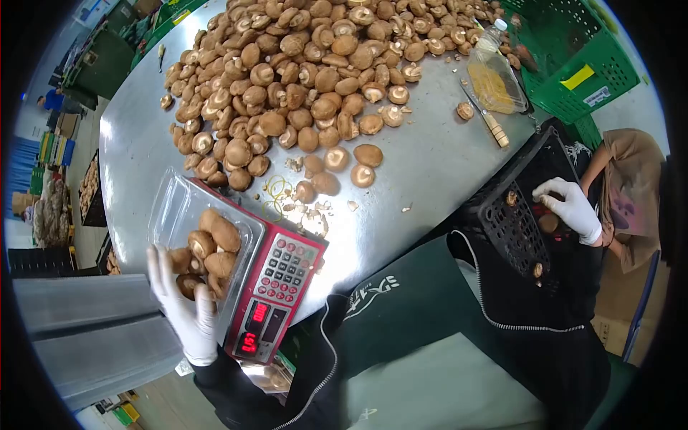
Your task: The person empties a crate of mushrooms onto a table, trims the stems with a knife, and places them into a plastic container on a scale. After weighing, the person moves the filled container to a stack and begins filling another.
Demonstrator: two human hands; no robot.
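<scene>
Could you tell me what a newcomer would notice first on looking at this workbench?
First, the big heap of brown mushrooms covering the far half of the steel table. Next, near the front edge, the red scale bearing a clear plastic tray of mushrooms, with the gloved left hand at the tray's near side. To the right, the gloved right hand reaches into a black crate.

A brushed, dully shining steel table (423, 168) bears matt brown mushrooms (301, 72), a glossy clear plastic tray (175, 204) and a red plastic scale (276, 301); both hands wear smooth white gloves.
</scene>
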